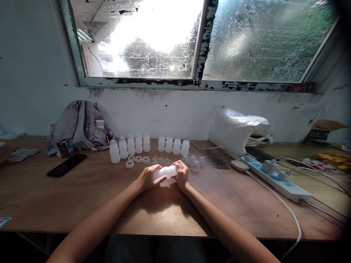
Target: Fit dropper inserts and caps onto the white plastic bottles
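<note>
A white baby bottle [165,172] is tilted almost level above the table, its neck end toward the right. My left hand [147,177] wraps round the bottle's body. At the neck end, my right hand [182,176] has its fingers closed on the bottle; they partly hide what sits there. Behind my hands stand several capped bottles [123,148] on the left and several bottles without caps [177,147] to their right. White collar rings [138,159] and three transparent teats [161,160] lie in front of these. Transparent caps [195,166] lie just right of my right hand.
A black phone [67,165] and a grey backpack [76,126] are on the left. On the right are a white plastic bag [233,129], a power strip [276,179] and loose cables. Part of another person's hand [4,155] shows at the far left edge.
</note>
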Tool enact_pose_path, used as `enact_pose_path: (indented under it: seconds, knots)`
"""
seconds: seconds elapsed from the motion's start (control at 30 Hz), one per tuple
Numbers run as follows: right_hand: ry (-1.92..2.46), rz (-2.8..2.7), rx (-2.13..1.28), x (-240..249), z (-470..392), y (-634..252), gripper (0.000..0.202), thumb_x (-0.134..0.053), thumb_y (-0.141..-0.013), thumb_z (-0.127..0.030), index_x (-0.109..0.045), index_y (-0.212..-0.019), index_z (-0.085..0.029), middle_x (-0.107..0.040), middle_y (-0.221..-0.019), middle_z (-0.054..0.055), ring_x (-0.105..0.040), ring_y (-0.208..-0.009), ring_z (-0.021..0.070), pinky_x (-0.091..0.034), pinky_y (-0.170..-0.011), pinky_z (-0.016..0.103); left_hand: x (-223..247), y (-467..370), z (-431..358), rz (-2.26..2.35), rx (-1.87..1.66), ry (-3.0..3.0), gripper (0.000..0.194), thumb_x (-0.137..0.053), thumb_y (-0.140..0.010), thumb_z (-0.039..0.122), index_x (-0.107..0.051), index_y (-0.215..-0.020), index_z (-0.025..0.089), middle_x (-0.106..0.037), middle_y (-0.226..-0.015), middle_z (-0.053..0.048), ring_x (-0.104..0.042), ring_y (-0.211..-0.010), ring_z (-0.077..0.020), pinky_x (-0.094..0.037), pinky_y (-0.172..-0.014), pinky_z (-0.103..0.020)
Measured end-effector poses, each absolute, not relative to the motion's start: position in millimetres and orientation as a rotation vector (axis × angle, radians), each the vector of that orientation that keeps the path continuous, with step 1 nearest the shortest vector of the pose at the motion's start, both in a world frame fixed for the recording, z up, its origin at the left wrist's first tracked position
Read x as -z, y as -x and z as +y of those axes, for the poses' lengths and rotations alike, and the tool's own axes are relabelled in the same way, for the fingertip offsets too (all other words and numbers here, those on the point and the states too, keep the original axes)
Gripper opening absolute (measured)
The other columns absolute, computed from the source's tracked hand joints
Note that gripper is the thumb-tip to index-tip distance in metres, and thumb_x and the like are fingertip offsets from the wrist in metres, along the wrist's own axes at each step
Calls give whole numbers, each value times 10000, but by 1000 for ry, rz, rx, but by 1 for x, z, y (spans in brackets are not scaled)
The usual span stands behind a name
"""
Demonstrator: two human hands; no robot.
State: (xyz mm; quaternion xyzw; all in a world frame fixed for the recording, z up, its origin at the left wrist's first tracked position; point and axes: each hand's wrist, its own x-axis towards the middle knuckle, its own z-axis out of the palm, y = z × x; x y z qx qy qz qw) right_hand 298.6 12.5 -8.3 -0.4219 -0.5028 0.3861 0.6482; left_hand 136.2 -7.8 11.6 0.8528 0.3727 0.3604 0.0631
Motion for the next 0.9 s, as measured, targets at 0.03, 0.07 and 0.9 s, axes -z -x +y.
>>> enact_pose_path:
  seconds: [0.03,0.07,0.9]
  knots:
    - [965,-1098,-948,8,14,-299,199,-412,-725,-334,-495,-644,-173,-416,-444,-52,-365,-325,79,-258,-281,195,-12,-137,-7,1150,-1084,-2587,294,-446,-772,416,-527,-908,168,-592,-828,-50,-558,-718,-147,-445,-647,-254]
    - [960,-1059,-1013,7,16,-300,189,-434,-712,-342,-504,-663,-173,-426,-457,-51,-373,-333,81,-255,-277,195,-12,-137,-7,1168,-1078,-2598,282,-416,-792,402,-526,-908,169,-590,-834,-52,-560,-734,-149,-445,-661,-256]
    - [814,-1113,-1810,-19,23,-323,572,-318,-755,-591,-609,-701,-101,-597,-601,82,-531,-484,147,-431,-427,267,-10,-121,2,1063,-865,-2828,454,-448,-771,441,-445,-1161,208,-508,-970,-82,-492,-863,-194,-418,-774,-323]
